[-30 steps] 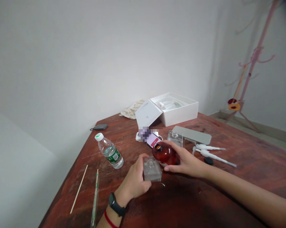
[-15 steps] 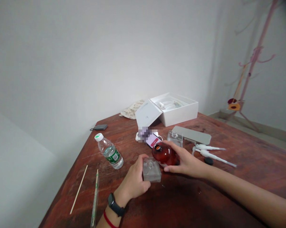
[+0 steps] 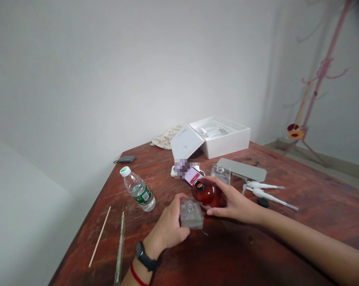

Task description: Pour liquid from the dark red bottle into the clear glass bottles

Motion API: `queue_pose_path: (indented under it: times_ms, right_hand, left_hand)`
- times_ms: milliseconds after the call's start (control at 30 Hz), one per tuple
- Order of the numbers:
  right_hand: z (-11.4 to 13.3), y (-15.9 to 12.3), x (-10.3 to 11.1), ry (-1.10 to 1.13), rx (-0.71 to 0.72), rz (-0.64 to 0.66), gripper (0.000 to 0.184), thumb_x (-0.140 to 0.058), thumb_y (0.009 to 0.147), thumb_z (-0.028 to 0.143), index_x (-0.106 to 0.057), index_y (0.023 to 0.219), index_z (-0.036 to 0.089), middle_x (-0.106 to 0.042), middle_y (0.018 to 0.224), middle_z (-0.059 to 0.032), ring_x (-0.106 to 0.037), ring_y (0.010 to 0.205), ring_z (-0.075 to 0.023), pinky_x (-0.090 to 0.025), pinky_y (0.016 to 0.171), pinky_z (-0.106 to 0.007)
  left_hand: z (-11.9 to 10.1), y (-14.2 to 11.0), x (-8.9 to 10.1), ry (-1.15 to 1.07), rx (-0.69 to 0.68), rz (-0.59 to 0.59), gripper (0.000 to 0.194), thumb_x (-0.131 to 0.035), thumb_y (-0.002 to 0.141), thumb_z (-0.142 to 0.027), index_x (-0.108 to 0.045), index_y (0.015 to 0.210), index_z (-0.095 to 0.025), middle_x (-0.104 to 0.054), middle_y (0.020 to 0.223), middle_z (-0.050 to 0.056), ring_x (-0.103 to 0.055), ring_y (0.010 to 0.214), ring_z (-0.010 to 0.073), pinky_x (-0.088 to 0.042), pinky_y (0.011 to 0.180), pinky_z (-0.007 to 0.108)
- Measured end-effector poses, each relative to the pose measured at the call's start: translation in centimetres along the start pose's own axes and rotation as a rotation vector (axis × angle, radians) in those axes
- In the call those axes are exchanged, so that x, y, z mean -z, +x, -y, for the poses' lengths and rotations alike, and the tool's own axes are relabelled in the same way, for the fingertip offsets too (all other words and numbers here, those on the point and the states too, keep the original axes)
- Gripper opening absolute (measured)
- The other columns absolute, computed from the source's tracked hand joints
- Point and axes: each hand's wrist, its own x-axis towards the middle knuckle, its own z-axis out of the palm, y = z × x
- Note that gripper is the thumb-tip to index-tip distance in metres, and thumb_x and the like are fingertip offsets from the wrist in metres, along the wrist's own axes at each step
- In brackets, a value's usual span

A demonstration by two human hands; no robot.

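My left hand (image 3: pixel 169 224) is closed around the side of a small clear square bottle (image 3: pixel 191 217) with a short open neck, standing on the table. In my right hand (image 3: pixel 237 202) is a dark amber bottle (image 3: pixel 207 192), gripped by its body and tilted left. Its uncapped mouth is close above and beside the clear bottle's neck; whether liquid flows between them I cannot tell. A second clear square bottle (image 3: pixel 222 172) stands behind the amber one. To the right lie white pump heads (image 3: pixel 263 193) with tubes and a black cap (image 3: pixel 263 202).
A capped water bottle (image 3: pixel 141 192), a wooden stick (image 3: pixel 100 235) and wrapped chopsticks (image 3: pixel 120 246) are on the left. Behind my hands lie a phone (image 3: pixel 193 174), a grey flat case (image 3: pixel 245 170), an opened white box (image 3: pixel 227 143), a cloth (image 3: pixel 166 138) and a small grey device (image 3: pixel 127 159).
Both hands keep their grips, and the bottles stay nearly where they were. The whole view has shifted slightly. A wet streak on the table beside the clear bottle shows more plainly.
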Motion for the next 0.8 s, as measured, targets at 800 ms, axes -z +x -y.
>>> queue_pose_path:
  times_ms: [800]
  right_hand:
    - [-2.1, -1.0, 0.2, 0.063, -0.187, -0.109, 0.095, -0.095, 0.078, 0.05, -0.049, 0.157, 0.022, -0.055, 0.164, -0.0227, -0.049, 0.155, -0.0451, -0.026, 0.133, -0.066]
  left_hand:
    - [-1.0, -0.1, -0.3, 0.068, -0.053, -0.05, 0.076, -0.073, 0.061, -0.003, -0.049, 0.131, -0.023, -0.068, 0.132, 0.012, -0.068, 0.123, 0.0365, -0.052, 0.109, 0.044]
